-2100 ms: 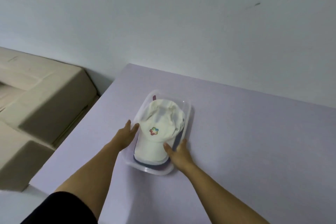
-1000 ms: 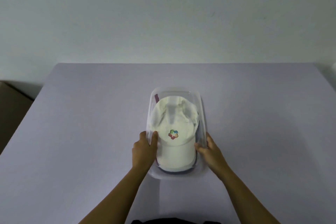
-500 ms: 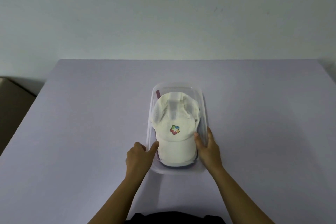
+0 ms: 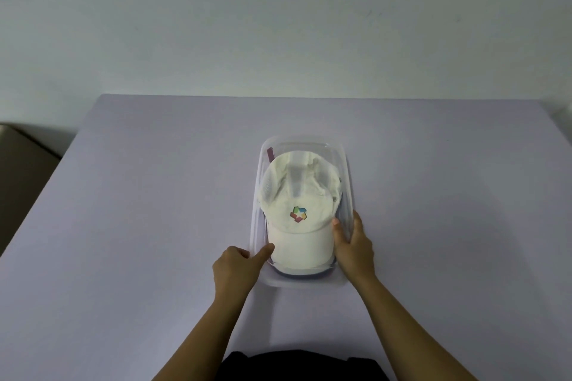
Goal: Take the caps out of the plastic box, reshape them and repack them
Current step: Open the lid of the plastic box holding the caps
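Cap (image 4: 298, 219): white, on top inside the box, brim toward the person.
Box (image 4: 348, 170): clear plastic, mid-table (image 4: 154, 195).
Left hand (image 4: 236, 269): loosely curled at the box's near-left wall, thumb touching the brim.
Right hand (image 4: 353, 244): gripping the box's right rim, thumb inside.

Under my fingers (image 4: 339, 230) the plastic box (image 4: 349, 182) is clear and glossy, its rim catching the light; the white cap (image 4: 298, 223) in it is soft matt cloth, mesh-like at its sides, with a coloured stitched emblem; the lilac tabletop (image 4: 139, 195) looks smooth and matt.
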Available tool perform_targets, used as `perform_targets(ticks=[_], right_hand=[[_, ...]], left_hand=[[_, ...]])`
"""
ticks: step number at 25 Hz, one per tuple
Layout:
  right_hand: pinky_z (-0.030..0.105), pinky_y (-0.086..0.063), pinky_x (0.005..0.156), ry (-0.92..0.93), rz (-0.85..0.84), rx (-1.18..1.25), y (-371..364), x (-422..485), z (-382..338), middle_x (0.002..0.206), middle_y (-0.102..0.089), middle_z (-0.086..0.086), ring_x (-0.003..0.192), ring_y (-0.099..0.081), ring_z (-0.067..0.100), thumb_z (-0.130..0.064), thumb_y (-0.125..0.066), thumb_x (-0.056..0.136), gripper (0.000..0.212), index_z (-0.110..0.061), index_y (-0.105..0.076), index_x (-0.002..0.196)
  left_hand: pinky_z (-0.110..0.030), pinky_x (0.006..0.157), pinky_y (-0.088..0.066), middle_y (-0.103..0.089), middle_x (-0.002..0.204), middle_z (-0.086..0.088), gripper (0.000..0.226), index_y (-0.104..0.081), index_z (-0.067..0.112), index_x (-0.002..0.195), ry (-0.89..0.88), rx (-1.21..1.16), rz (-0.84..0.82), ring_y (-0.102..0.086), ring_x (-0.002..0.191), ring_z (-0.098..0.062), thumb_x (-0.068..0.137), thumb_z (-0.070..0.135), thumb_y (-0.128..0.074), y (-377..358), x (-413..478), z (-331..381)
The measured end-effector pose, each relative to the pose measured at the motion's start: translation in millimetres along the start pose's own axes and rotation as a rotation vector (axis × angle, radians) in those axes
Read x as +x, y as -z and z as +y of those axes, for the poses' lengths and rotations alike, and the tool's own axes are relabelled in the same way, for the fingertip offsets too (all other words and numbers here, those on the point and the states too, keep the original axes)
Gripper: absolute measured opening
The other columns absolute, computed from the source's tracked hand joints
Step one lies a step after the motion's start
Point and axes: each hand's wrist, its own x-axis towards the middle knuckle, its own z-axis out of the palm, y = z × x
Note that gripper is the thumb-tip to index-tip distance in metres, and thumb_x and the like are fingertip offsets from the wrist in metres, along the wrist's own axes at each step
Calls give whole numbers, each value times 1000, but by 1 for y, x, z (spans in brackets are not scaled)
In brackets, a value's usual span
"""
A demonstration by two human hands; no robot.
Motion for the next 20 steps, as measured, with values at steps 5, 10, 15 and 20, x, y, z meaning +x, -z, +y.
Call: perform_targets(ticks=[5, 10, 15, 20], right_hand=[[41, -33, 108, -2, 2, -2, -2, 1, 2, 149, -36, 9, 134, -38, 32, -49, -41, 93, 66, -20, -19, 147], [42, -33, 108, 0, 0, -2, -2, 2, 3, 150, -34, 9, 135, -37, 32, -49, -40, 93, 66, -19, -18, 147], [41, -33, 108, 3, -4, 23, 0, 2, 1, 150, -34, 9, 135, -37, 31, -47, -41, 93, 65, -18, -18, 147], [42, -32, 108, 4, -19, 21, 2, 1, 2, 150, -34, 9, 135, -36, 31, -48, -40, 93, 66, -19, -18, 147]], left_hand=[[-22, 50, -30, -42, 59, -10, 58, -34, 11, 49, 44, -74, -70, -36, 51, -14, 77, 48, -68, 6, 1, 0], [-25, 52, -32, -45, 66, -12, 53, -43, 6, 57, 94, -108, -115, -41, 58, -18, 78, 48, -68, 6, 3, 0], [-26, 54, -31, -42, 68, -11, 50, -42, 6, 65, 35, -119, -135, -39, 61, -18, 80, 47, -66, 13, 0, 4], [-23, 57, -36, -54, 73, -9, 43, -47, 7, 74, -56, -21, -80, -46, 64, -16, 83, 46, -63, 18, -6, 6]])
